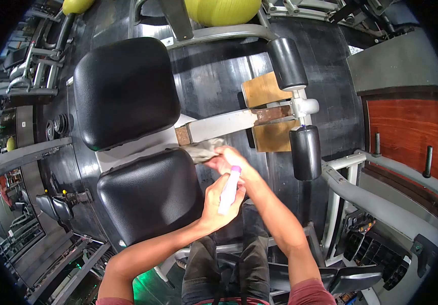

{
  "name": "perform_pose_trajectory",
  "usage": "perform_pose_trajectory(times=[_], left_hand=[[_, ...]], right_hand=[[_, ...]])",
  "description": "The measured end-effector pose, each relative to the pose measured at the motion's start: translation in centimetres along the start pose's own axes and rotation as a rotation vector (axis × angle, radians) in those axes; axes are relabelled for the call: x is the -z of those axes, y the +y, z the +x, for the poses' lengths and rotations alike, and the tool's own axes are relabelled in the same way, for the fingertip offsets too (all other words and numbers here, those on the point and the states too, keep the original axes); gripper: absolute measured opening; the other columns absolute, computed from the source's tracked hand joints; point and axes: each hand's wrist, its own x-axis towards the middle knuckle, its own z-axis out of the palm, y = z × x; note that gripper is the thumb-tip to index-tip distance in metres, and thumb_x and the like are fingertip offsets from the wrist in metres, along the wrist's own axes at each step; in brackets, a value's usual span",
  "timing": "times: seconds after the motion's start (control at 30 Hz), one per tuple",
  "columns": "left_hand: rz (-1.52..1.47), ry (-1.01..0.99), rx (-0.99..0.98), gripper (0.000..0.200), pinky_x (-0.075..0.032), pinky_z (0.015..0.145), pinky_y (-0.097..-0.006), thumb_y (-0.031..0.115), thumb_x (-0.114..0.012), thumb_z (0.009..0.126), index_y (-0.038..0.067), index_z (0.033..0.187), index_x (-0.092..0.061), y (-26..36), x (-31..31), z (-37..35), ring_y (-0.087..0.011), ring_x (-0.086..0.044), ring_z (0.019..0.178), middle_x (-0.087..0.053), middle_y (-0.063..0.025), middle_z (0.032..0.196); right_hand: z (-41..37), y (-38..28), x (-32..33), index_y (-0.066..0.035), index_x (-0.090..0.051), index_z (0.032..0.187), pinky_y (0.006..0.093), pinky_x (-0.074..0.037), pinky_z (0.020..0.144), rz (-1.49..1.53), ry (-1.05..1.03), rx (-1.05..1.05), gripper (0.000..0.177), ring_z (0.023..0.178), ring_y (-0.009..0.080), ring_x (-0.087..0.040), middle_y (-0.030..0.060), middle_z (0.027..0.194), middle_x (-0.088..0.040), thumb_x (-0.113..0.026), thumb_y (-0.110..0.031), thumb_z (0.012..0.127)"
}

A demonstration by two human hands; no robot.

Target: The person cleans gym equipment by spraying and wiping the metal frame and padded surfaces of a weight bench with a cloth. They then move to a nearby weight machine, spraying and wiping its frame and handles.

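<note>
My left hand (214,203) is wrapped round a slim white bottle (228,195) with a pink-purple cap, held tilted in front of me. Just beyond it, my right hand (227,161) grips a pale grey cloth (203,151), slightly blurred. The cloth lies against the white metal frame (224,126) of a gym machine, beside its worn brown end. Close to the left of both hands is a black padded cushion (150,195). A second black cushion (127,91) sits farther off on the same frame.
Two black foam rollers (305,152) cap the frame's far right end, above wooden boards (274,137). A grey metal rail (381,203) runs along my right. A yellow exercise ball (224,11) rests at the back. Weight plates (56,127) stand at the left.
</note>
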Motion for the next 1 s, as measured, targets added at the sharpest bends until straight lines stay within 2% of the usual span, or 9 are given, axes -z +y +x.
perform_pose_trajectory(times=[0.2,0.27,0.37,0.43,0.5,0.53,0.57,0.8,1.0], left_hand=[[0.022,-0.014,-0.028,0.016,-0.05,0.061,-0.0283,-0.004,-0.065,0.081,0.0,0.095,-0.06,0.3,0.0,0.0,-0.0164,-0.064,0.066,-0.064,-0.0107,0.08],[-0.009,-0.006,-0.027,0.015,-0.05,0.062,-0.0281,-0.004,-0.065,0.081,0.001,0.095,-0.06,0.5,0.0,0.0,-0.0156,-0.064,0.067,-0.064,-0.0099,0.079],[-0.012,-0.003,-0.021,0.015,-0.051,0.064,-0.0281,-0.004,-0.065,0.082,0.0,0.095,-0.06,0.6,0.1,0.1,-0.0159,-0.064,0.07,-0.064,-0.0097,0.079],[-0.017,-0.01,0.044,0.015,-0.05,0.064,-0.0282,-0.004,-0.065,0.081,0.0,0.094,-0.06,0.9,0.3,0.1,-0.0156,-0.064,0.069,-0.063,-0.0097,0.078],[-0.024,-0.017,0.107,0.015,-0.05,0.064,-0.0283,-0.004,-0.065,0.081,0.0,0.094,-0.06,0.9,0.3,0.2,-0.0153,-0.063,0.069,-0.063,-0.0096,0.078],[0.006,-0.008,0.009,0.014,-0.048,0.057,-0.0263,-0.003,-0.063,0.084,0.001,0.096,-0.059,0.4,0.2,0.3,-0.0113,-0.06,0.06,-0.06,-0.0053,0.069],[0.041,-0.003,-0.089,0.013,-0.045,0.05,-0.0242,-0.001,-0.061,0.086,0.003,0.099,-0.057,-0.1,0.2,0.4,-0.0073,-0.057,0.052,-0.058,-0.001,0.061],[0.051,0.015,-0.069,0.015,-0.045,0.051,-0.0241,-0.002,-0.061,0.085,0.003,0.098,-0.057,-0.4,0.3,0.5,-0.0071,-0.058,0.055,-0.058,-0.0016,0.063],[0.078,0.004,-0.083,0.014,-0.045,0.051,-0.0237,-0.003,-0.061,0.085,0.002,0.098,-0.056,-0.1,0.4,0.6,-0.0069,-0.058,0.055,-0.059,-0.0017,0.065]], right_hand=[[2.8,0.0,5.9,0.006,-0.049,0.11,0.0435,-0.055,0.092,0.38,-0.133,0.084,0.026,0.101,0.0317,-0.064,0.0238,0.112,-0.058,-0.04,-0.004,0.088],[1.7,-2.8,8.3,0.005,-0.049,0.108,0.0449,-0.055,0.09,0.499,0.099,0.313,0.024,0.103,0.0322,-0.063,0.0214,0.11,-0.059,-0.041,-0.003,0.087],[0.2,-5.4,7.5,0.006,-0.048,0.111,0.0423,-0.054,0.091,0.256,0.319,0.45,0.024,0.102,0.033,-0.063,0.0193,0.108,-0.061,-0.043,-0.002,0.089],[-0.3,-3.6,5.8,0.006,-0.049,0.109,0.0422,-0.054,0.091,0.184,0.21,0.392,0.022,0.101,0.0316,-0.063,0.0182,0.105,-0.061,-0.045,0.0,0.088],[-1.1,-1.5,3.2,0.001,-0.055,0.106,0.0361,-0.057,0.082,0.012,0.027,0.202,0.021,0.095,0.0231,-0.065,0.0141,0.105,-0.062,-0.044,-0.003,0.088],[-0.1,0.4,3.3,-0.001,-0.054,0.1,0.0305,-0.054,0.063,0.012,-0.111,0.215,0.015,0.081,0.0187,-0.064,0.0122,0.098,-0.062,-0.044,-0.005,0.09],[-1.8,0.1,-0.1,-0.003,-0.053,0.094,0.0274,-0.047,0.052,-0.144,0.096,0.076,0.011,0.071,0.0154,-0.061,0.0111,0.091,-0.062,-0.044,-0.009,0.092],[0.8,-1.2,3.0,0.007,-0.053,0.106,0.0439,-0.056,0.09,0.328,0.011,0.02,0.024,0.091,0.0332,-0.066,0.0209,0.099,-0.063,-0.043,-0.007,0.09],[1.1,-6.4,10.5,0.004,-0.051,0.113,0.0416,-0.056,0.09,0.253,0.308,0.412,0.026,0.099,0.0304,-0.064,0.0162,0.108,-0.062,-0.036,0.0,0.092]])
